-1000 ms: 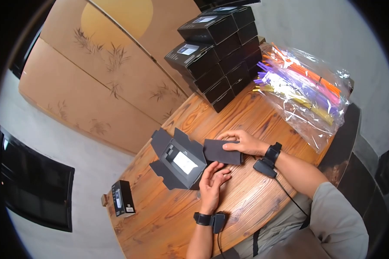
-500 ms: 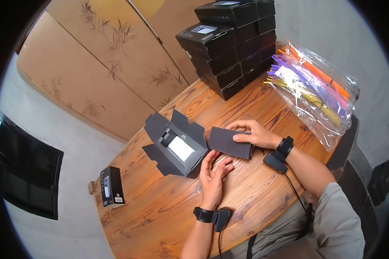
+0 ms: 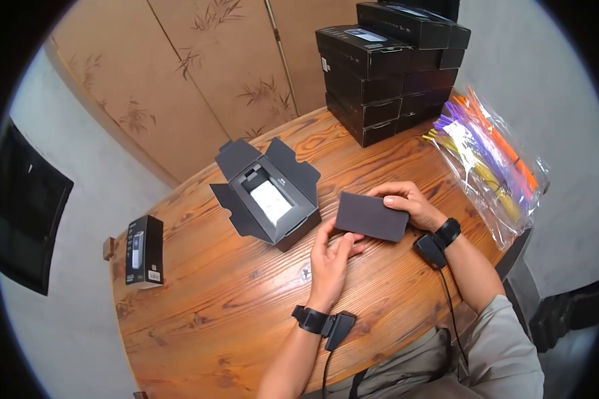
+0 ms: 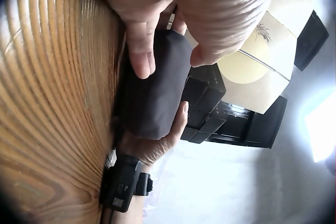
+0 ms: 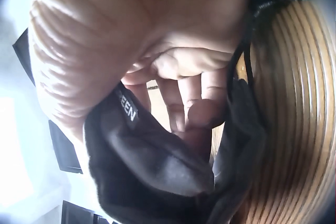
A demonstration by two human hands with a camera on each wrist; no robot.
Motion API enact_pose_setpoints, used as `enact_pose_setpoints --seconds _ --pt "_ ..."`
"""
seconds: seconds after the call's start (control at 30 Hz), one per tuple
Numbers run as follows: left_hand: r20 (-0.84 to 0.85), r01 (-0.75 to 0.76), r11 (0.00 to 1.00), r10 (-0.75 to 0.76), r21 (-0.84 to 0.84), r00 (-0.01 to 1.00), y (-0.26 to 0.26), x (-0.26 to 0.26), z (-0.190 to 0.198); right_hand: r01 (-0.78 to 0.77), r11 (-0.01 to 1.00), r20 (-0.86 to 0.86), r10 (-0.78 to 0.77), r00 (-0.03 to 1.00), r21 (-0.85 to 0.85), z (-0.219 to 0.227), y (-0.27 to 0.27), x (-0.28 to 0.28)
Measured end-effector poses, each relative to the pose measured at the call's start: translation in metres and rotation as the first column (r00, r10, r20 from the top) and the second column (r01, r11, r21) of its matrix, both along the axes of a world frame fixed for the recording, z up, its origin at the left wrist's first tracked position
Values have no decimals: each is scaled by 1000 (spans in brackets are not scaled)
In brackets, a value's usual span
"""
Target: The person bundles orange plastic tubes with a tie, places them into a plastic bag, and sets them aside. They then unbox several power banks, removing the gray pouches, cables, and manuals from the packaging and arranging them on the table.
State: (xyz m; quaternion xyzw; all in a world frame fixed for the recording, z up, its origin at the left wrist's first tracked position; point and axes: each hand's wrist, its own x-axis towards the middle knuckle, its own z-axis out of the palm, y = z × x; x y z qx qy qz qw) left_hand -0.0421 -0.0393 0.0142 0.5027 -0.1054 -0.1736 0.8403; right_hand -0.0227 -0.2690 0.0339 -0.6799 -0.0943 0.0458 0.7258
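Note:
A dark grey soft pouch (image 3: 371, 216) lies between both hands above the table. My right hand (image 3: 412, 205) grips its right end, with the thumb on the upper face. At the left end, my left hand (image 3: 329, 259) holds the pouch's near corner between fingers and thumb. Seen from the right wrist, the pouch (image 5: 157, 155) gapes at its mouth, showing a label ending in "EEN" and a black cord (image 5: 242, 61). Left of the hands stands an opened black box (image 3: 299, 223) with flaps spread and a white piece (image 3: 271, 201) inside.
Stacked black boxes (image 3: 379, 86) stand at the table's back. A clear plastic bag (image 3: 489, 159) of orange, purple and yellow sticks lies at the right edge. One closed black box (image 3: 144, 253) stands near the left edge. Cables run from both wrist cameras.
The head view has turned, shifting the scene. My left hand has come up to the pouch's left end, where it was just below before. The right hand keeps its grip.

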Motion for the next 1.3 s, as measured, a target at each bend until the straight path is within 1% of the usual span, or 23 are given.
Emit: enact_pose_setpoints --seconds 0.1,0.2,0.3,0.4,0.5,0.6,0.7,0.73,0.83,0.87,0.97,1.0,1.1,1.13,1.2,1.23,1.27,1.3 --pt "-24 -10 999 12 52 1000 1 0 0 26 1000 -11 -26 1000 -6 0 -1 0" --pt "-40 35 998 -33 46 999 3 0 -1 21 999 -31 -19 999 39 -1 0 0" --pt "-118 81 997 -82 -20 990 6 0 3 29 998 -55 -25 998 60 1 1 0" --pt "-141 73 997 -73 -1 987 6 1 2 51 995 -71 -44 996 87 -1 0 2" --pt "-73 69 996 -65 52 995 4 0 -4 50 995 -78 -43 996 85 0 1 1" --pt "-26 90 996 -90 1 996 4 -1 -8 64 994 -69 -58 996 92 -2 1 2" --pt "74 123 990 -128 66 989 3 -4 0 36 993 -66 -29 997 113 -4 1 2" --pt "26 165 982 -168 96 986 6 -4 3 36 994 -62 -30 998 104 -4 2 1" --pt "74 197 979 -200 47 977 4 -5 3 52 995 -49 -48 998 85 -4 2 -1" --pt "67 225 973 -228 49 971 4 -4 2 51 995 -44 -47 998 88 -4 3 -1" --pt "141 233 968 -245 97 959 4 -3 -3 38 996 -27 -36 999 76 -5 4 1" --pt "145 242 960 -261 139 954 5 -2 -2 38 996 -24 -36 999 79 -7 3 2" --pt "177 214 956 -250 200 952 4 -3 -4 52 994 -13 -51 999 95 -8 3 1" --pt "173 157 949 -209 272 963 2 -6 6 56 994 -9 -55 998 96 -9 3 1" --pt "175 117 947 -175 299 969 3 -8 2 75 992 -21 -74 997 101 -8 4 -1" --pt "177 94 945 -156 313 972 3 -8 1 85 993 0 -86 996 76 -9 5 -2" --pt "210 36 958 -99 283 973 2 -10 3 95 994 23 -96 995 53 -11 7 -2" --pt "257 0 961 -74 277 963 2 -9 2 103 994 43 -105 994 32 -13 9 -2"
